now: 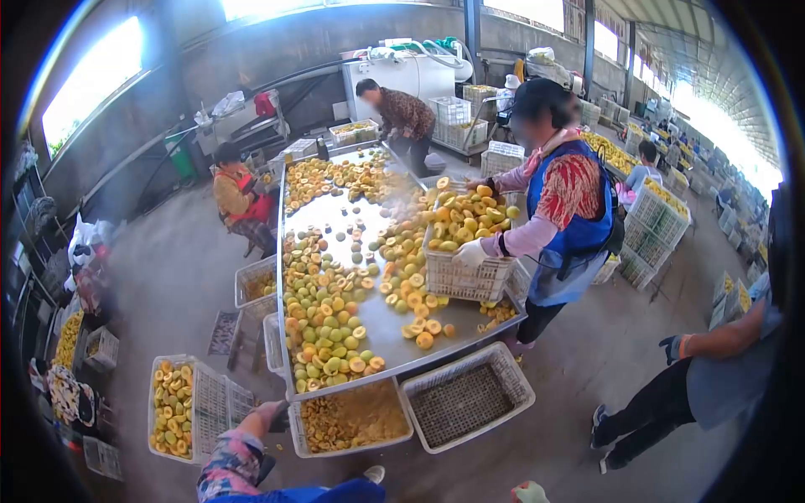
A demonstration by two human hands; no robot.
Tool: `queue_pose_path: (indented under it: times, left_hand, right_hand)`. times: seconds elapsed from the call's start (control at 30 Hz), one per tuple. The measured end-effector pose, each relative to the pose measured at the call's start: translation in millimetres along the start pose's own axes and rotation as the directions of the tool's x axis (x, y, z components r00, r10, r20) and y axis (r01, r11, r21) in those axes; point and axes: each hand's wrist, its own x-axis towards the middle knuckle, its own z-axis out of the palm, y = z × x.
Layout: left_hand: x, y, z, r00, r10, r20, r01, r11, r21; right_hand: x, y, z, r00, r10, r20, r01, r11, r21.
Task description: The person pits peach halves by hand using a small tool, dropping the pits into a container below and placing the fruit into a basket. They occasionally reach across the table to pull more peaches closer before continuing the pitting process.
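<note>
sitting just right of left grip (pixel 273 416): filled crate (pixel 355 448); cannot tell if spread.

My feed is bright: daylight blows out the window (pixel 94 88) at upper left and the open side (pixel 728 126) at upper right. I get glare off the table (pixel 471 319), haze mid-frame, and bowed, black-vignetted edges.

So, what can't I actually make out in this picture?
Head view throughout:
Right hand: mostly cut off by the bottom edge; any grip is unclear.
Left hand: too small and dark to tell whether its fingers touch the crate of scraps.
Heaped white crate: its floor is hidden under fruit.
Person at far right: head lost in the dark lens border.
</note>
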Motion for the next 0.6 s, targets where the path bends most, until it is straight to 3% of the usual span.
queue_pose_path:
  times: [0.03, 0.1, 0.17, 0.2, 0.27, 0.33, 0.37, 0.4, 0.43, 0.47, 0.57, 0.6]
  left_hand:
    - [-13.7, -9.6, -7.6, 0.999, -0.014, -0.046, 0.014, 1.000, -0.003]
    - [-36.0, -25.7, -6.7, 0.985, 0.052, -0.162, -0.062, 0.996, -0.058]
    - [-36.7, -37.9, -5.7, 0.990, 0.052, -0.129, -0.069, 0.990, -0.126]
    - [-32.5, -41.8, -4.0, 0.992, 0.059, -0.110, -0.078, 0.981, -0.180]
    - [-16.8, -48.1, 6.5, 0.999, 0.045, -0.026, -0.050, 0.969, -0.241]
    - [52.7, -54.3, 0.2, 0.997, 0.041, 0.071, -0.019, 0.958, -0.287]
    - [106.1, -66.4, -4.7, 0.881, 0.146, 0.450, 0.066, 0.903, -0.423]
    - [142.8, -77.9, -5.2, 0.626, 0.290, 0.724, 0.205, 0.834, -0.512]
    - [102.3, -53.3, 46.8, 0.982, 0.103, 0.158, -0.044, 0.941, -0.336]
    - [90.7, -30.5, 77.0, 0.979, 0.118, 0.164, -0.062, 0.948, -0.311]
    - [47.5, 51.6, 170.0, 0.957, 0.247, 0.151, -0.204, 0.946, -0.253]
    - [46.1, 80.8, 204.9, 0.853, 0.494, 0.170, -0.495, 0.868, -0.035]
  right_hand:
    - [7.9, -14.7, -10.8, 0.989, -0.008, 0.149, 0.003, 1.000, 0.030]
    - [160.9, 109.6, 51.9, 0.917, 0.121, 0.381, -0.304, 0.831, 0.466]
    - [147.0, -42.8, -5.7, 0.937, 0.126, 0.325, -0.204, 0.954, 0.220]
    - [160.8, -90.7, -19.0, 0.927, 0.175, 0.332, -0.270, 0.926, 0.265]
    - [170.8, -179.3, -44.1, 0.973, 0.073, 0.218, -0.154, 0.911, 0.383]
    - [186.6, -243.4, -66.5, 0.998, -0.003, 0.065, -0.010, 0.980, 0.200]
    - [209.3, -252.0, -73.6, 0.997, -0.073, 0.005, 0.072, 0.991, 0.113]
    - [207.8, -276.6, -83.1, 0.994, -0.088, -0.062, 0.094, 0.990, 0.102]
    - [221.4, -289.3, -89.5, 0.981, -0.140, -0.132, 0.135, 0.990, -0.041]
    - [233.1, -303.5, -97.6, 0.981, -0.147, -0.130, 0.131, 0.984, -0.123]
    - [272.0, -347.8, -107.7, 0.988, -0.066, -0.137, 0.063, 0.998, -0.030]
    - [283.1, -363.1, -108.3, 0.986, -0.058, -0.158, 0.060, 0.998, 0.007]
